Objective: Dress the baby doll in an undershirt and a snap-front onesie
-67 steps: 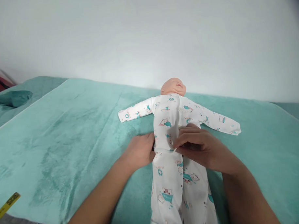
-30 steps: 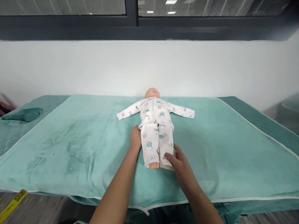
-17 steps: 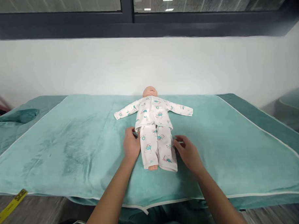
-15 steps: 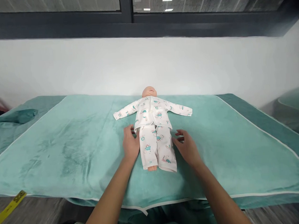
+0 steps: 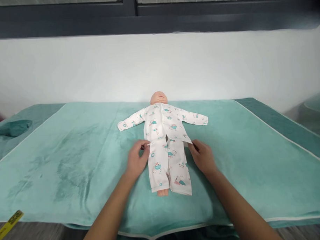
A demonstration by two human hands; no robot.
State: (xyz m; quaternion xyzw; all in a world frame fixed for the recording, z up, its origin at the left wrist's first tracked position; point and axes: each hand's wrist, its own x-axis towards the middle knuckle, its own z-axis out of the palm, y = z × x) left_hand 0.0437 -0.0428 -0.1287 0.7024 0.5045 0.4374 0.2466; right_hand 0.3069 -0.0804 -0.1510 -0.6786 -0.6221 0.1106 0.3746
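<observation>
A baby doll (image 5: 158, 97) lies on its back with its head toward the wall. It wears a white printed jacket (image 5: 160, 121) with both sleeves spread wide, and matching trousers (image 5: 158, 167). One foot shows below a trouser leg. My left hand (image 5: 138, 156) pinches the jacket's lower hem on the left side. With my right hand (image 5: 202, 154), I grip the hem's right corner, which is pulled outward over the trousers. The fingertips of both hands are partly hidden.
A green plush blanket (image 5: 80, 164) with white piping covers the surface under the doll. Behind it rises a white wall (image 5: 95, 69) below a dark window frame (image 5: 67, 23). Yellow tape (image 5: 8, 226) marks the floor at lower left.
Both hands have closed on the jacket's hem. Its right corner has been drawn outward and down. The view has also shifted slightly.
</observation>
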